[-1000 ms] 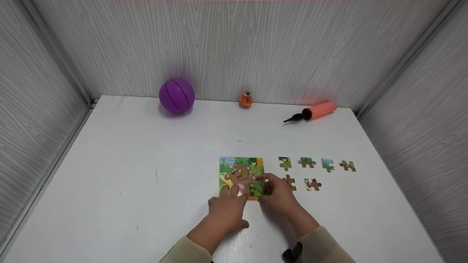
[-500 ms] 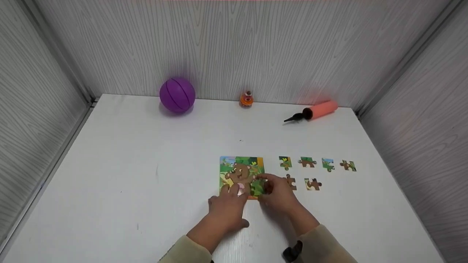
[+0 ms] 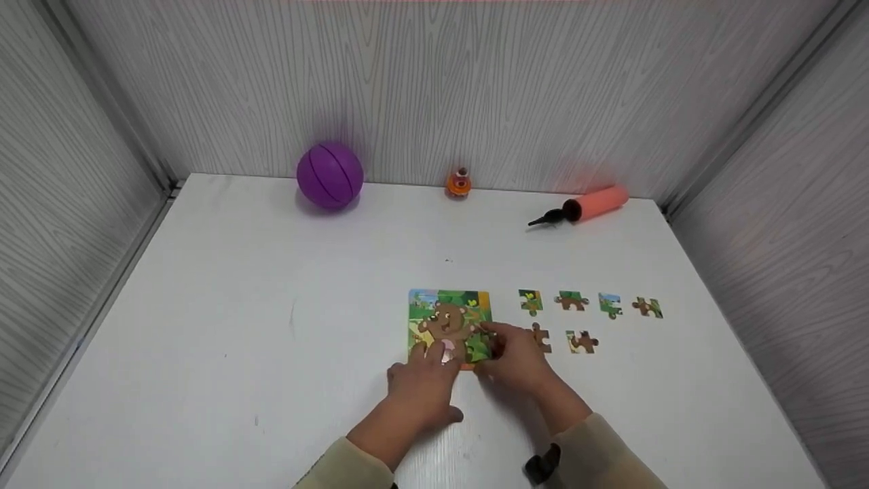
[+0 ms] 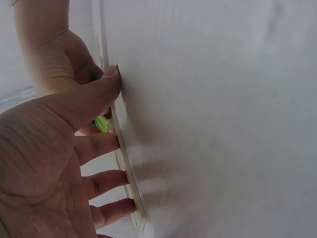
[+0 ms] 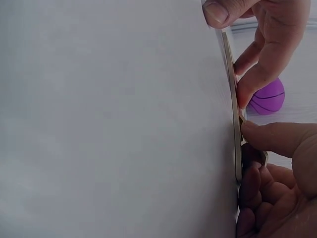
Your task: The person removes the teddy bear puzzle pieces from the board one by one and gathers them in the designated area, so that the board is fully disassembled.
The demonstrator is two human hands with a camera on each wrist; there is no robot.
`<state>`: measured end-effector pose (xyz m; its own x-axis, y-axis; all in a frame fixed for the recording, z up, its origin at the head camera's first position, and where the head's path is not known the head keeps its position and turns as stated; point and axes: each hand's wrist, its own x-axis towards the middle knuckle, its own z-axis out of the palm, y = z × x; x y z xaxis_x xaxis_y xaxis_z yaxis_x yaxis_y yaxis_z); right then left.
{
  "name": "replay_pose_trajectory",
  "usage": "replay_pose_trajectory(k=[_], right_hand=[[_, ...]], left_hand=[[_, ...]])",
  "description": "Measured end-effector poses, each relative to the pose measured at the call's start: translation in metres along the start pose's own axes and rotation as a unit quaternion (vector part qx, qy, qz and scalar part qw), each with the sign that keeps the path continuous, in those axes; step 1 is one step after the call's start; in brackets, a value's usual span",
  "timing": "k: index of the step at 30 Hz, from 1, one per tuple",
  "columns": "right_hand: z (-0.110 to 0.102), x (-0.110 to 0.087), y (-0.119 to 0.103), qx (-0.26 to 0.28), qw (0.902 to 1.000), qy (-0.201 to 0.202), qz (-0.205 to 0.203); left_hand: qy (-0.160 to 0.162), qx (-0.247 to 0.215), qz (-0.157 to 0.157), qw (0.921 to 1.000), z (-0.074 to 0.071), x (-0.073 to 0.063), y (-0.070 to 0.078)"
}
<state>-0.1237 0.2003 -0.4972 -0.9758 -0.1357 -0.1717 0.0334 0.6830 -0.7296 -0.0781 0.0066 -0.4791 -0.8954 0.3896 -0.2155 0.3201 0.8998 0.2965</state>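
Note:
A square jigsaw puzzle point(image 3: 448, 319) with a brown bear on green lies flat on the white table; its board's edge point(image 4: 130, 173) shows side-on in the left wrist view. My left hand point(image 3: 424, 387) rests its fingertips on the lower left of the picture, thumb held out to the side. At the lower right corner, my right hand point(image 3: 519, 360) pinches a small puzzle piece point(image 5: 266, 157) between thumb and fingers, close against the board. That piece is mostly hidden by the fingers in the head view.
Several loose puzzle pieces point(image 3: 571, 301) lie in two rows right of the board, one partly behind the right hand. Along the back wall are a purple ball point(image 3: 330, 175), a small orange toy point(image 3: 459, 183) and a coral hand pump point(image 3: 597, 204).
My right hand's thumb and fingers have shifted slightly at the board's lower right corner, the thumb a little leftward. My left hand stays in place on the puzzle.

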Motion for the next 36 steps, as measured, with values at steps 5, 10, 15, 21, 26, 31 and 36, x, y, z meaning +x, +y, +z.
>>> replay_pose_trajectory(k=[5,10,15,21,26,31,36], right_hand=[[0.000,0.002,-0.001,-0.008,0.9999,-0.007,0.001],[0.002,0.001,0.000,-0.011,0.9999,-0.009,0.005],[0.001,0.001,0.001,0.001,0.9997,-0.006,0.022],[-0.007,0.000,0.005,0.030,0.9995,0.001,0.006],[-0.018,0.000,0.010,0.036,0.9988,0.005,-0.034],[-0.030,-0.002,0.013,0.038,0.9972,0.012,-0.063],[-0.041,-0.005,0.017,0.055,0.9957,0.013,-0.074]], left_hand=[[0.005,0.007,0.001,1.0000,0.001,-0.001,0.000],[0.007,0.011,0.002,0.9999,0.002,-0.002,0.000],[0.004,0.012,0.000,0.9999,0.002,-0.001,0.000],[0.003,0.009,0.000,1.0000,0.001,-0.001,0.000],[0.003,0.009,0.001,1.0000,0.001,0.000,0.000],[0.004,0.005,0.001,1.0000,0.000,-0.001,0.000],[0.007,0.009,0.003,0.9999,0.001,-0.002,0.000]])
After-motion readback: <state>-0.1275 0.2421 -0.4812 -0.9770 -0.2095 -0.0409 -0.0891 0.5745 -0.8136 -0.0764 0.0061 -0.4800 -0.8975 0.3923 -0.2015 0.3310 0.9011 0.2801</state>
